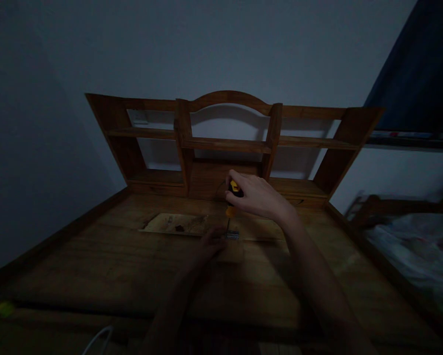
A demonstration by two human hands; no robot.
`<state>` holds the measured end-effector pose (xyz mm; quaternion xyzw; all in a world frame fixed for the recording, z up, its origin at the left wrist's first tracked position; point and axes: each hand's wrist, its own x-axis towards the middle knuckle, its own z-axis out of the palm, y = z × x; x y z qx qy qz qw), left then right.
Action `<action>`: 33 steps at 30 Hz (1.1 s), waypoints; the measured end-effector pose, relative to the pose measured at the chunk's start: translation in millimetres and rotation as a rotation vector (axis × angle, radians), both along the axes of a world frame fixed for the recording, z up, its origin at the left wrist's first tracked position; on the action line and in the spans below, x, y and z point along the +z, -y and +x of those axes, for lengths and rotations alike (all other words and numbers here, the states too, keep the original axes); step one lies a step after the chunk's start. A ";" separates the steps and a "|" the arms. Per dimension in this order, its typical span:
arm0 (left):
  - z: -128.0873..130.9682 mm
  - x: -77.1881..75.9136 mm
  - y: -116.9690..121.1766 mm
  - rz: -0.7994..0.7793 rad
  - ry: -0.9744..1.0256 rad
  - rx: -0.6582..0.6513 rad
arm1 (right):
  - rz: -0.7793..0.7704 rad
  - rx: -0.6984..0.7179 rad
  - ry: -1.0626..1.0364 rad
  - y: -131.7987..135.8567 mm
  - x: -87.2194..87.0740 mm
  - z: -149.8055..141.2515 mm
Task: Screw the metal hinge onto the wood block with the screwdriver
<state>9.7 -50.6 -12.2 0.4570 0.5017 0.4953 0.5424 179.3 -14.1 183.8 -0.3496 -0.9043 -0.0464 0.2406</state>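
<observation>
My right hand (253, 195) is wrapped round the handle of a screwdriver (230, 211), yellow and black, held nearly upright with its shaft pointing down. The tip meets or nearly meets a small metal hinge (232, 235), whose details are hard to make out in the dim light. From the left, my left hand (211, 242) has its bent fingers pressed at the hinge's left edge. Under the hinge and toward me lies a small wooden board (231, 252), partly behind the left hand.
A wooden desk (132, 271) with raised side edges carries a shelf unit (227, 144) along its back, against the wall. Behind my hands is a recess (173, 223) holding a small dark object (179, 228). A white cable (97, 337) curves at the front left.
</observation>
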 end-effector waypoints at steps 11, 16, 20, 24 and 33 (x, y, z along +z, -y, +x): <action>7.2 -8.3 -3.1 0.068 -0.128 0.095 | -0.093 0.072 -0.036 -0.6 0.3 3.7; 6.5 -16.5 -7.1 0.056 -0.161 0.115 | -0.167 0.144 -0.060 1.6 2.5 5.1; 3.8 -23.8 -11.6 0.071 -0.171 0.132 | -0.216 0.186 -0.073 4.2 2.9 3.5; 4.7 -28.3 -16.4 0.101 -0.180 0.165 | -0.296 0.228 -0.035 5.8 3.9 4.5; 6.3 -28.2 -18.0 0.091 -0.166 0.195 | -0.301 0.331 -0.046 7.5 6.2 4.4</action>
